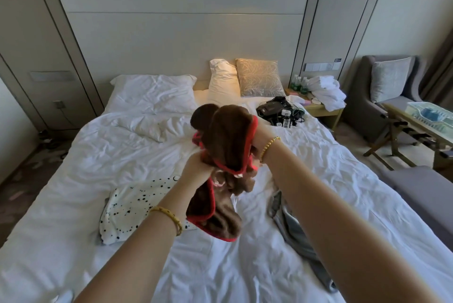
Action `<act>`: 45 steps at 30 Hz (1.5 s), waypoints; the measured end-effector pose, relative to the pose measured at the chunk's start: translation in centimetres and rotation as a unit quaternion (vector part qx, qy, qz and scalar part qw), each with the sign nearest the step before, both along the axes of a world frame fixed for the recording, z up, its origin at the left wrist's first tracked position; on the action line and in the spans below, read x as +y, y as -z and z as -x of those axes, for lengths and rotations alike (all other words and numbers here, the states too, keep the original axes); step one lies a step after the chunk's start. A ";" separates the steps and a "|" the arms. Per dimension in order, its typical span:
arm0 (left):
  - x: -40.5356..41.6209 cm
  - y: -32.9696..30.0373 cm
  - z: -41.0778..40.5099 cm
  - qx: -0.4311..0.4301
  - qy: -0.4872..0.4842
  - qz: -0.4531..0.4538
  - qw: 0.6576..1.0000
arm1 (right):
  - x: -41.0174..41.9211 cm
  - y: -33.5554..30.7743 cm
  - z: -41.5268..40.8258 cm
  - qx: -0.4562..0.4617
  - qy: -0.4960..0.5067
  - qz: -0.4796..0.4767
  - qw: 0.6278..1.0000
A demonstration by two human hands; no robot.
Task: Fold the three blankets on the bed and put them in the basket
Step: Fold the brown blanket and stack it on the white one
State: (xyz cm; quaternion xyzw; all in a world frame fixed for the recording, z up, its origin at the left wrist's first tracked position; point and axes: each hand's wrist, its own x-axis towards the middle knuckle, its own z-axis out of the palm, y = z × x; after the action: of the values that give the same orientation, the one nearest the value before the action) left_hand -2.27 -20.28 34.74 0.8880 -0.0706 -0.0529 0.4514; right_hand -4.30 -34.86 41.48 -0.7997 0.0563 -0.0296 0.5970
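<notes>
I hold the fluffy brown blanket with red trim bunched in the air over the middle of the white-sheeted bed, its long axis hanging top to bottom. My left hand clenches it low down; my right hand, higher and farther out, grasps the red hem. To open it I judge the hands must part sideways. The white dotted blanket and grey blanket lie below.

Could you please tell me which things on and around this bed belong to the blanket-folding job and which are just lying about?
Job: brown blanket, spotted blanket, grey blanket.
Lying about: pillows, electronics pile, white robe, water bottles.
</notes>
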 end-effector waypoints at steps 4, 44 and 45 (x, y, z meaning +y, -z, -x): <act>2.6 -1.8 -1.5 0.113 -0.244 0.354 0.896 | -2.5 4.8 0.7 -0.013 -0.037 0.161 0.986; 6.8 -0.7 -0.8 -0.174 -0.191 0.049 0.965 | -1.2 12.2 2.9 0.110 0.073 0.286 0.949; 7.1 -0.4 -1.2 -0.143 -0.192 -0.003 0.971 | -0.4 11.2 2.7 0.085 0.029 0.271 0.958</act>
State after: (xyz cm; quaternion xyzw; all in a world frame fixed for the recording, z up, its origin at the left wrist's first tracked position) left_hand -1.06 -13.17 35.15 0.8847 0.0378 0.1619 0.4355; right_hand -7.03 -35.31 30.25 -0.9292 0.1198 0.0069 0.3495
